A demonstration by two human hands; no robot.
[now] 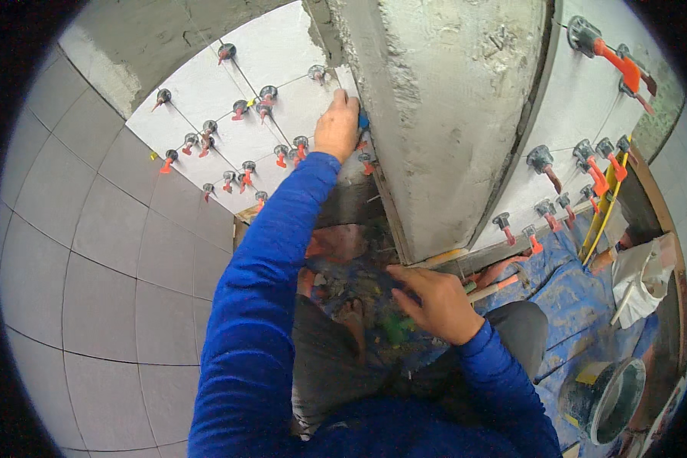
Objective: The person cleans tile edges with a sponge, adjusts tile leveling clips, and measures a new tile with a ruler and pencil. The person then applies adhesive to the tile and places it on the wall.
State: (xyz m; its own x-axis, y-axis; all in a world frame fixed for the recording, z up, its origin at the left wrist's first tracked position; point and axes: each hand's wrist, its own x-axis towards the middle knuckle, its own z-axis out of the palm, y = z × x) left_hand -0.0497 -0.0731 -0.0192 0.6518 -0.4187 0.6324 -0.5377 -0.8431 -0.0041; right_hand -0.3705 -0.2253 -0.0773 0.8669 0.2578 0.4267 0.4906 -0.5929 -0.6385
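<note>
Gray tiled wall [103, 237]: one, at left. Concrete pillar [450, 114]: one, between two white tiled panels, a left panel [282, 46] and a right panel [588, 114]. Blue sheet [565, 282]: one, on the floor at right. Bucket [588, 389]: one, dark, round, on the sheet; contents, I cannot tell. Bag [640, 278]: one, white, near the bucket; contents unclear from here. Yellow bar [607, 206]: one, upended by the right panel. Hands: two. Left hand [338, 128]: fingers close together on a white strip [346, 79] beside the pillar; whether its grip is clamped, I cannot tell. Right hand [437, 304]: near the pillar's foot, thumb and forefinger apart; anything held, I cannot tell. Red-and-gray clips [227, 52]: at least fifteen on the left panel, at least eight on the right.
</note>
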